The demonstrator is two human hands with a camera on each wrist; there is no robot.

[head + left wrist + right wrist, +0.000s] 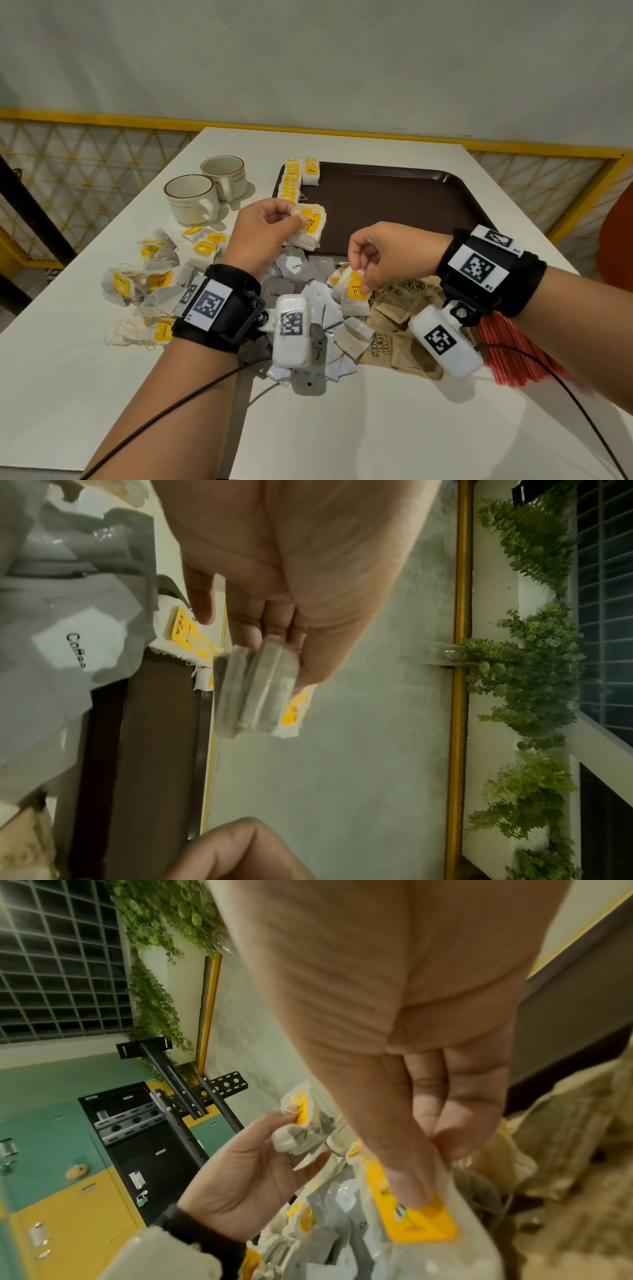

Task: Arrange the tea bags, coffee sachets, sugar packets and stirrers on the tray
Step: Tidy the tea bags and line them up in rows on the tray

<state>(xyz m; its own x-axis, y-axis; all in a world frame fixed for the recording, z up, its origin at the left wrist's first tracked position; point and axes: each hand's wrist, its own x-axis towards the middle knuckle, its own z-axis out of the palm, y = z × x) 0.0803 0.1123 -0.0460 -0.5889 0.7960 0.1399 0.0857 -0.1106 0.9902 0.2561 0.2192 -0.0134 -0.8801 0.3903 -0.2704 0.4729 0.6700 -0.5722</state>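
Mostly bare, the brown tray [394, 205] held tea bags only along its far-left edge. The left hand [263, 233] gripped a tea-bag stack [310, 228] (perhaps three) over its near-left corner; the right hand [387, 253] pinched another tea bag [354, 294] above the table's sachet pile [308, 291].

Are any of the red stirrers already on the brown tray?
No. In the head view the red stirrers lie on the table at the right, clear of the brown tray, which holds only tea bags along its left edge.

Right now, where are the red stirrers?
In the head view the red stirrers lie on the table's near right, under the right wrist, beside the brown sugar packets, off the tray.
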